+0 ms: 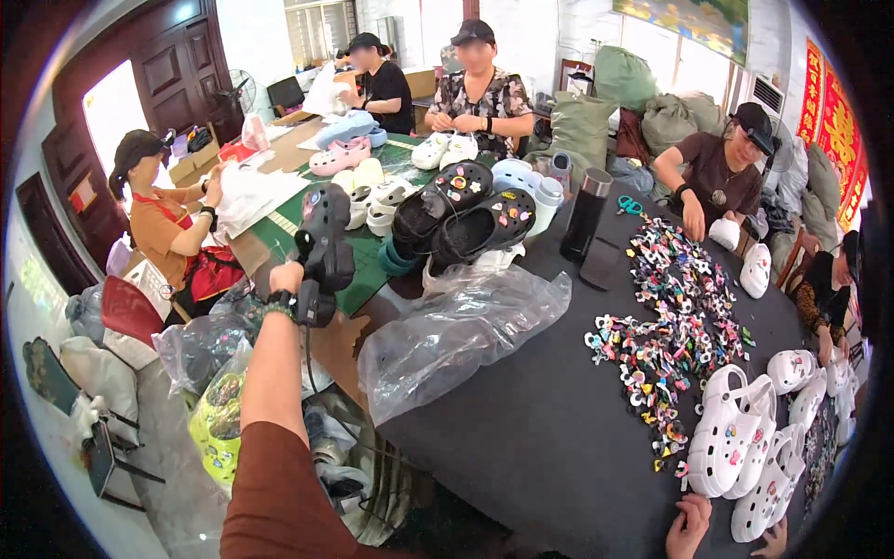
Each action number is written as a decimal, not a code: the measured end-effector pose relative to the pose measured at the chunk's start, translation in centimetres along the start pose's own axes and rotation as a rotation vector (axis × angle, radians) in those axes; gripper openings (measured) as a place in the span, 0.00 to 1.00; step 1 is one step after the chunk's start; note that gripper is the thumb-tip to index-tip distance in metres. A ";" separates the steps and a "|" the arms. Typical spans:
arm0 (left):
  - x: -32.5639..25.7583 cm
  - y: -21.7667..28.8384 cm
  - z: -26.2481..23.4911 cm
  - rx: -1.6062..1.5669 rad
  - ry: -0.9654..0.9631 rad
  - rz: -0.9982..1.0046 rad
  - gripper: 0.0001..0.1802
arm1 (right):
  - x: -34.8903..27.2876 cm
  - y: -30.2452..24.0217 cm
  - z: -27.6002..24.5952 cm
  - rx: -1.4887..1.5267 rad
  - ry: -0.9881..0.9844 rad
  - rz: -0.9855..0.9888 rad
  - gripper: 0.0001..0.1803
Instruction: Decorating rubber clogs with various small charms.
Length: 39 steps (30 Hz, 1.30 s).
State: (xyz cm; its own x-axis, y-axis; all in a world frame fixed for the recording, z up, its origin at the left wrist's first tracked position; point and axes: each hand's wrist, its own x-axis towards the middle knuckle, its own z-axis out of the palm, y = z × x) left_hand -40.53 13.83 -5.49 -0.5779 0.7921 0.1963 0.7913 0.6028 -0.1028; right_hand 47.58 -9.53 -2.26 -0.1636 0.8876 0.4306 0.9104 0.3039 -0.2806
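Stretching across the middle, the dark table (521, 429) bears a crumpled clear plastic bag (456, 331), black clogs (466, 224) and a spread of small colourful charms (675, 317); above its left edge the left hand (296, 284) is clamped on a black clog (324, 238), while the right hand (689, 526) rests at the table's near rim, fingers curled, holding nothing visible

Room bright, lit by daylight from windows at top centre and top right. Overexposed white patch beside the dark wooden door (177, 70). Soft glare on the crumpled clear plastic bag (461, 326). Shadows weak. Strong fisheye bending, black vignette at the rim. Faces blurred; edges soft.
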 end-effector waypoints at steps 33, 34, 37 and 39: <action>-25.0 21.1 -20.7 -0.764 -0.145 0.776 0.56 | -1.4 1.3 0.7 0.115 0.101 0.069 0.10; -25.6 21.5 -19.6 -0.736 -0.150 0.840 0.58 | -1.3 1.3 0.7 0.107 0.105 0.080 0.10; -27.5 22.6 -17.7 -0.397 0.038 0.762 0.62 | -1.1 1.3 1.0 0.121 0.152 0.066 0.10; -29.0 23.4 -17.2 -0.315 0.250 0.755 0.54 | -0.9 1.9 1.2 0.142 0.149 0.047 0.09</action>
State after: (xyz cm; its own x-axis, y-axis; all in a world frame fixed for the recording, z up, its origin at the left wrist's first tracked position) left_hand -1.78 3.27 3.21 0.1586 0.9039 0.3973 0.9864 -0.1624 -0.0242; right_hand 48.97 -9.37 -4.22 -0.0544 0.8442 0.5332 0.8513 0.3183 -0.4172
